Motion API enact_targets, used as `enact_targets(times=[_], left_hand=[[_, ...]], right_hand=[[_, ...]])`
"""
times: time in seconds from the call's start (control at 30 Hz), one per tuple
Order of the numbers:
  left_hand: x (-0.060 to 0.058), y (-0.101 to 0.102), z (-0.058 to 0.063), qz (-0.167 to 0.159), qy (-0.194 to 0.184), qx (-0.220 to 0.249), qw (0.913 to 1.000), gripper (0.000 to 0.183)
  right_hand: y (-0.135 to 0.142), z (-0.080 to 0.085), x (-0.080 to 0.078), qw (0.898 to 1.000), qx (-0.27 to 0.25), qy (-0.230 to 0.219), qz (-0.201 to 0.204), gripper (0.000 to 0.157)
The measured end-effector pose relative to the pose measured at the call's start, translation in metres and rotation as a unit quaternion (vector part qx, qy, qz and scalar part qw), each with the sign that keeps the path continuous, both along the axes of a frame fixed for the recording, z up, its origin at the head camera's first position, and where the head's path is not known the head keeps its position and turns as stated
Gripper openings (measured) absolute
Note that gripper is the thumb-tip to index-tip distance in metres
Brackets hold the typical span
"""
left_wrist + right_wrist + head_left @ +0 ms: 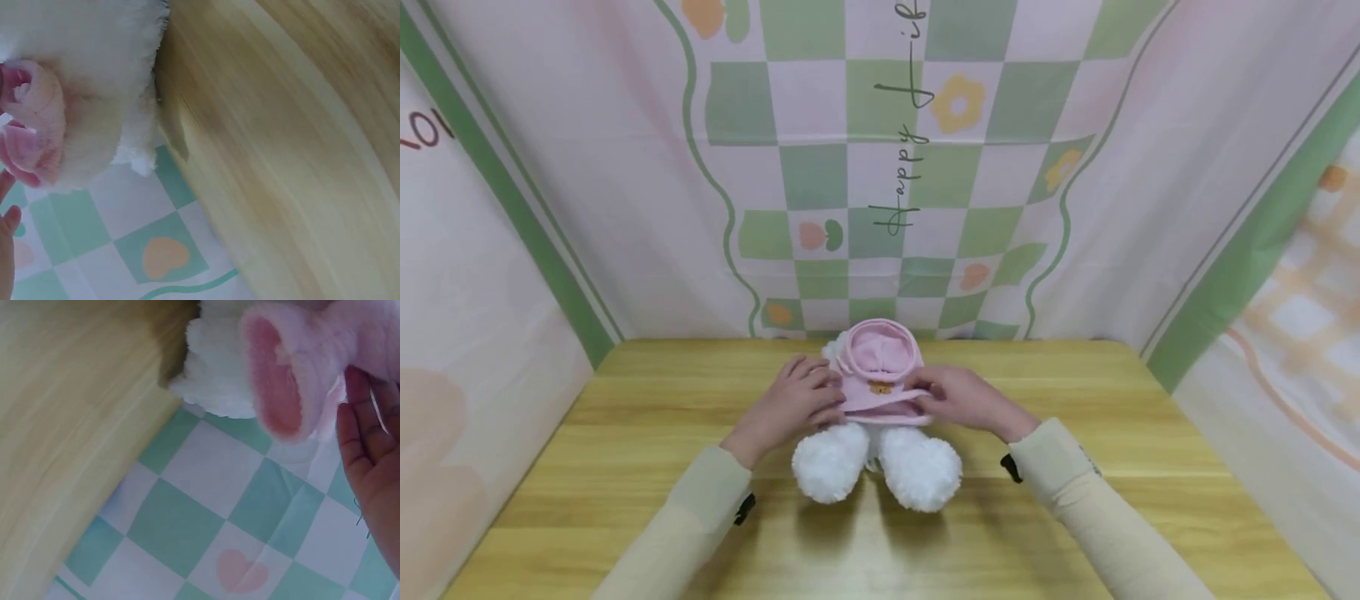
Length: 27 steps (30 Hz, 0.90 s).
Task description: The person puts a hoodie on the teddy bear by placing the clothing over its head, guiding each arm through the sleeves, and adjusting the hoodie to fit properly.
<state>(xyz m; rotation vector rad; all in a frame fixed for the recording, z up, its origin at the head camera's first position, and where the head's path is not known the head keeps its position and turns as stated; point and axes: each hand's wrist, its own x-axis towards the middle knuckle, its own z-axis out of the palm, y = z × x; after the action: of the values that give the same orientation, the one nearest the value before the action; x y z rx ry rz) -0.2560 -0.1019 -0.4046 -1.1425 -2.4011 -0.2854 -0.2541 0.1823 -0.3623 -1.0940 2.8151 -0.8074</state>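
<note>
Pink top (pixel 861 395), one, lying over a white plush (pixel 831 463) on the table (pixel 1045 533), pinched along its right side by my right hand (pixel 961 397), its left side touched by my left hand (pixel 792 402), grip there untellable.

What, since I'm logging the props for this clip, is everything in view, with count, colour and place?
Stuffed toy: 1, white, on the table, legs toward the person, body largely covered
Shirt: 1, pink with a small orange-brown print, over the toy's body
Table: 1, yellowish wood grain, under the toy
Cloth: count unclear, mainly white and green, checked behind the table, also hanging at both sides
Black pieces: 2, black, one by each cuff; too small to identify
Sleeves: 2, pale beige, one on each arm
Left hand: 1, bare, on the shirt's left side
Right hand: 1, bare, fingers at the shirt's right hem
</note>
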Motion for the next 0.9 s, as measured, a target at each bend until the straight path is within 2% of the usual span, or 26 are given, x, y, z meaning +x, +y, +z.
enact_targets(times=[0.1,0.23,0.33,0.4,0.5,0.63,0.77,0.83,0.9], left_hand=[[-0.001,0.003,0.002,-0.005,0.009,0.004,0.9999,0.016],[-0.002,0.004,0.012,-0.021,0.03,0.011,0.9993,0.024],[-0.004,0.002,0.024,-0.023,0.069,0.021,0.9971,0.028],[-0.007,0.002,0.033,-0.018,0.094,0.029,0.995,0.022],[-0.013,0.004,0.045,-0.011,0.109,0.033,0.9934,0.017],[-0.02,0.007,0.06,0.002,0.088,0.049,0.9949,0.02],[-0.023,0.009,0.073,0.033,0.071,0.064,0.9949,0.034],[-0.024,0.009,0.076,0.047,0.087,0.058,0.9934,0.04],[-0.026,0.008,0.078,0.06,0.127,0.039,0.9893,0.039]], right_hand=[[-0.001,0.005,-0.001,0.999,-0.037,0.021,-0.02,0.008],[-0.006,0.015,-0.007,0.993,-0.059,0.097,-0.004,0.009],[-0.01,0.024,-0.014,0.987,-0.058,0.151,0.0,0.014],[-0.012,0.031,-0.018,0.984,-0.049,0.171,-0.006,0.016],[-0.015,0.043,-0.024,0.984,-0.03,0.173,-0.019,0.018],[-0.018,0.059,-0.031,0.988,-0.023,0.144,-0.042,0.017],[-0.018,0.07,-0.034,0.988,-0.03,0.14,-0.063,0.021],[-0.02,0.072,-0.036,0.984,-0.032,0.162,-0.061,0.022],[-0.022,0.071,-0.038,0.978,-0.037,0.198,-0.055,0.021]])
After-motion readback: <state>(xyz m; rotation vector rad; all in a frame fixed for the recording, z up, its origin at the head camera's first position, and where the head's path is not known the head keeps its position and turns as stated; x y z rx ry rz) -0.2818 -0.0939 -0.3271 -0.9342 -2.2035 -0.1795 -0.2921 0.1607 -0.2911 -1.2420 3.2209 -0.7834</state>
